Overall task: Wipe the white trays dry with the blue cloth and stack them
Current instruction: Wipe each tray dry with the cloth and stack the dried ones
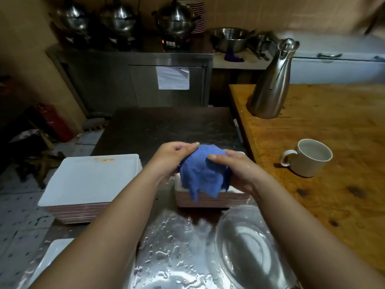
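A bunched blue cloth (203,170) hangs between both hands above a stack of white trays (212,200) in the middle of the wet metal counter. My left hand (173,157) pinches the cloth's upper left edge. My right hand (235,170) grips its right side, and the cloth and hands hide most of that stack's top tray. A taller stack of square white trays (89,180) stands to the left, its top tray bare with an orange mark. Another white tray (52,259) lies at the lower left corner.
A clear glass bowl (248,247) lies on the wet counter (173,257) at the lower right. On the wooden table (333,147) to the right stand a white mug (308,157) and a steel jug (273,80). Steel pots sit on a cabinet behind.
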